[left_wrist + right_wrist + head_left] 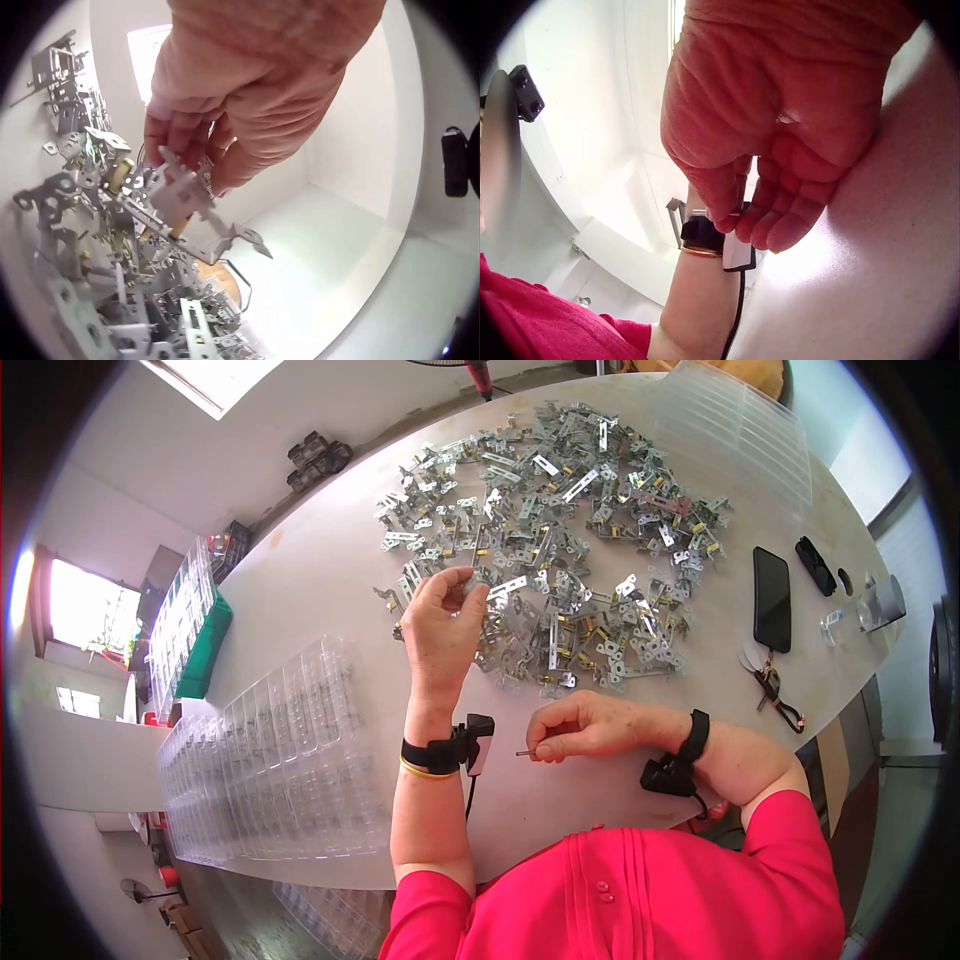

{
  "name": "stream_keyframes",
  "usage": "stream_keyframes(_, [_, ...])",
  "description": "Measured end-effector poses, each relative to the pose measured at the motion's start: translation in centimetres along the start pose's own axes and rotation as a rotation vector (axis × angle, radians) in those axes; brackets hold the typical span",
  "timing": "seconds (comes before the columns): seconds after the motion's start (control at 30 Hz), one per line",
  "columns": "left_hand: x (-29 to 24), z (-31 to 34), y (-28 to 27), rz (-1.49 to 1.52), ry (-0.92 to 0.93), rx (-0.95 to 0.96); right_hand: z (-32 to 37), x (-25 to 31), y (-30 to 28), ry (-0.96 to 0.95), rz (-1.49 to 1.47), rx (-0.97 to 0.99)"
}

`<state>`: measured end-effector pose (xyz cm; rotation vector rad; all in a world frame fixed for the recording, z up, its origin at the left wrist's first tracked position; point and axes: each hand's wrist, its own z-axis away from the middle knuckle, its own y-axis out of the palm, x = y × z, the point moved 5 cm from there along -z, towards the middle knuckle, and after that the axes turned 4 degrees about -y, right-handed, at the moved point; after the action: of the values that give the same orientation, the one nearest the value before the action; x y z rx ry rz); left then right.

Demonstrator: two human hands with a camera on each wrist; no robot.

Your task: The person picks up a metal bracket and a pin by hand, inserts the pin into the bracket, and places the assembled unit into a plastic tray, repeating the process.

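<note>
My left hand (443, 628) is at the near left edge of a spread heap of metal brackets (560, 540). In the left wrist view its thumb and fingers pinch a metal bracket (180, 196) with a brass-coloured part, above other loose brackets. My right hand (590, 726) is low over the table, nearer the body, holding a thin, small metal pin (525, 753) between thumb and fingertips. The right wrist view shows the right hand (772, 127) with its fingertips together; the pin is mostly hidden there.
Clear plastic compartment trays (290, 760) lie at the left, with a green-sided box (207, 645) beyond. A phone (771, 600), keys (770, 685), a black case (815, 566) and a clear cup (881, 604) are at the right. Another clear tray (745, 435) is at the far right.
</note>
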<state>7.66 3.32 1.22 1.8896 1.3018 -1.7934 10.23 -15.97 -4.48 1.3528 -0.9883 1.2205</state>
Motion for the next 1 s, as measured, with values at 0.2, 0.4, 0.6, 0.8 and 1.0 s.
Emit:
stream_keyframes(0.2, [0.4,-0.1,0.0,-0.163,0.080,-0.037,0.1,-0.4,-0.2,0.020,0.047,0.011])
stream_keyframes(0.4, [0.2,0.3,0.1,-0.242,0.125,-0.057,0.1,-0.1,-0.2,0.021,0.011,0.014])
stream_keyframes(0.6, [0.8,0.3,-0.1,-0.335,0.102,-0.042,-0.1,-0.3,0.0,-0.002,0.011,-0.003])
stream_keyframes(0.8, [1.4,0.2,-0.9,-0.224,0.016,-0.001,-0.1,-0.4,-0.1,-0.019,0.003,-0.002])
stream_keyframes(1.0, [0.7,0.5,-1.3,-0.432,0.094,-0.005,-0.1,-0.5,-0.1,-0.021,0.013,0.005])
